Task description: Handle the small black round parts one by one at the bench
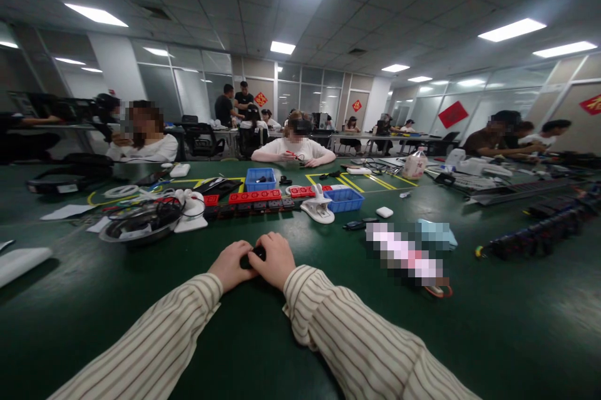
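My left hand (232,265) and right hand (276,257), fingers (271,240) curled, hold one black object (260,253), nearer to me than the white clip (318,207). Far behind this clip, a red sign (357,105) reads "福".

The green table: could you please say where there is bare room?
Bare tabletop lies between the right hand and pink item, and between the left sleeve and metal bowl; beyond, red blocks and blue bins crowd it.
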A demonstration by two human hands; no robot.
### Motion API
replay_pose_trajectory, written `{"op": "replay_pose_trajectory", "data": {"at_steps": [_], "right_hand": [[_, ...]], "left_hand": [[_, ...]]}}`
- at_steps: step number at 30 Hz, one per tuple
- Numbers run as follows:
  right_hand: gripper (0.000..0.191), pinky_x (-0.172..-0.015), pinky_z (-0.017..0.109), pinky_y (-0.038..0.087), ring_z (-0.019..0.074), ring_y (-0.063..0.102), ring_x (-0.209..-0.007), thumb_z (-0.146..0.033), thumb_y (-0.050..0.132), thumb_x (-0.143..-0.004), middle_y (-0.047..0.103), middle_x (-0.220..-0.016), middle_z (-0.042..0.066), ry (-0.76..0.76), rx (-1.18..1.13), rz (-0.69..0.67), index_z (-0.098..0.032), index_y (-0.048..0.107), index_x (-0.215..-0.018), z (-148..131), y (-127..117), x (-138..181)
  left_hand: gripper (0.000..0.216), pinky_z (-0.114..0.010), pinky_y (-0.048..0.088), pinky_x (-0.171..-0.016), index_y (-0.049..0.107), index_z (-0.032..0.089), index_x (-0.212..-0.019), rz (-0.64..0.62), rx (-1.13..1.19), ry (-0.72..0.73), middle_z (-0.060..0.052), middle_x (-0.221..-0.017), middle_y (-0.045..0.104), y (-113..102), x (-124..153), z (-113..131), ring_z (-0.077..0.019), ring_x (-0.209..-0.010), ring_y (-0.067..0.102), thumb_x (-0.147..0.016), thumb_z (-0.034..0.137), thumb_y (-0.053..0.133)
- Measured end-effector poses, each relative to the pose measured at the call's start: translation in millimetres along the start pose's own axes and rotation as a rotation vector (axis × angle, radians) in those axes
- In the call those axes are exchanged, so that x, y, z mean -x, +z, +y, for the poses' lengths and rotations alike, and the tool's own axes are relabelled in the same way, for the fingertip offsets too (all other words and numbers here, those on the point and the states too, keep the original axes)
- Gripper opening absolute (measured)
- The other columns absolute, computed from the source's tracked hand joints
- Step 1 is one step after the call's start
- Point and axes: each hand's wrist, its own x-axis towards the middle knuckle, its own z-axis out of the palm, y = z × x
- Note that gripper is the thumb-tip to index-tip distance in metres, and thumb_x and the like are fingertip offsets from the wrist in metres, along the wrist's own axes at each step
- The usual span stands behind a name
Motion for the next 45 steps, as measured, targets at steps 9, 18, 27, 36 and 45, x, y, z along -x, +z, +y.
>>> {"op": "replay_pose_trajectory", "data": {"at_steps": [9,18,27,36,45], "right_hand": [[0.009,-0.079,0.028,0.034,0.0147,0.048,-0.086,-0.016,0.052,-0.078,0.059,-0.086,0.001,-0.172,-0.045,-0.052,-0.019,0.059,-0.084,-4,-7,1],[0.026,-0.080,0.031,0.035,0.0189,0.049,-0.092,-0.035,0.048,-0.086,0.057,-0.099,0.006,-0.029,-0.047,0.026,-0.017,0.051,-0.105,-5,-9,3],[0.024,-0.071,0.029,0.034,0.0172,0.047,-0.080,-0.042,0.060,-0.076,0.056,-0.078,0.002,-0.020,-0.029,0.013,-0.018,0.055,-0.078,-2,-4,0],[0.006,-0.077,0.028,0.034,0.0152,0.049,-0.082,-0.014,0.056,-0.071,0.060,-0.078,0.000,-0.199,-0.111,-0.052,-0.019,0.060,-0.070,-3,-3,0],[0.020,-0.084,0.031,0.034,0.0174,0.048,-0.092,-0.020,0.052,-0.078,0.059,-0.096,0.004,-0.133,-0.128,0.020,-0.017,0.055,-0.098,-6,-11,3]], "left_hand": [[0.032,-0.035,0.043,-0.090,0.061,0.019,-0.092,-0.002,0.093,0.062,-0.005,-0.100,0.059,6,-2,-11,-0.0234,-0.097,0.055,-0.060,0.026,0.064],[0.048,-0.043,0.039,-0.091,0.052,0.018,-0.097,0.114,-0.004,-0.037,-0.008,-0.105,0.050,5,1,-3,-0.0279,-0.102,0.049,-0.056,0.037,0.068],[0.029,-0.046,0.035,-0.092,0.060,0.017,-0.082,0.033,-0.116,0.002,-0.006,-0.087,0.060,1,2,6,-0.0267,-0.088,0.056,-0.065,0.040,0.064],[0.026,-0.033,0.040,-0.093,0.064,0.018,-0.086,-0.009,-0.016,0.075,-0.006,-0.104,0.060,4,-2,-7,-0.0240,-0.101,0.053,-0.061,0.025,0.065],[0.044,-0.040,0.039,-0.094,0.057,0.015,-0.101,0.028,-0.017,0.017,-0.010,-0.110,0.057,6,1,-6,-0.0274,-0.104,0.051,-0.061,0.033,0.066]]}}
